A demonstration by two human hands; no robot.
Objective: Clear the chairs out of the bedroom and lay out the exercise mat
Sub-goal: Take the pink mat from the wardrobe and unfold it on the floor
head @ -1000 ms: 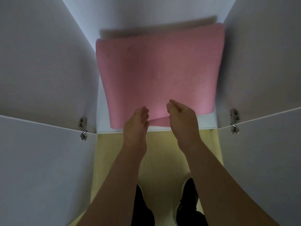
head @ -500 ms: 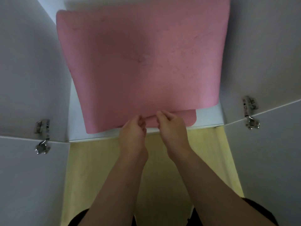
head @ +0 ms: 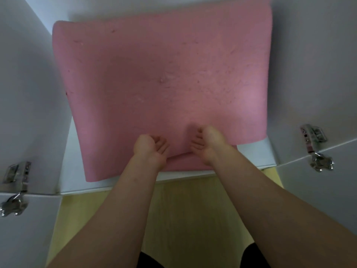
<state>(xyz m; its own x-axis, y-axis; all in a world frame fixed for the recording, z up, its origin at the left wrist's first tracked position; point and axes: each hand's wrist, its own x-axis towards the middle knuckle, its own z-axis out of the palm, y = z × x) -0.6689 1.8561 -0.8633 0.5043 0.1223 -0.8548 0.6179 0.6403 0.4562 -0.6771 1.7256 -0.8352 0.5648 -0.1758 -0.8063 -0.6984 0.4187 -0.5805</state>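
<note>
Exercise mat [head: 164, 78], pink and folded into a thick flat pad, lies on the white shelf [head: 251, 153] of an open cupboard, filling most of its width; the top layer's surface is pitted and scuffed. At the near edge a lower fold shows beneath the top layer. Both hands are at that near edge, side by side but apart, palms turned upward. The left hand [head: 149, 149] has its fingers curled in against the top layer, and the right hand [head: 207, 146] does the same with its thumb lying over the mat, so each is grasping the pink foam at the edge (how far the fingers reach under the layer is hidden). Between the hands the mat's edge bulges up slightly. Either side, the left door [head: 23, 229] and right door [head: 318, 190] stand open on metal hinges [head: 314, 147]. Below the shelf is pale yellow floor [head: 193, 209].
</note>
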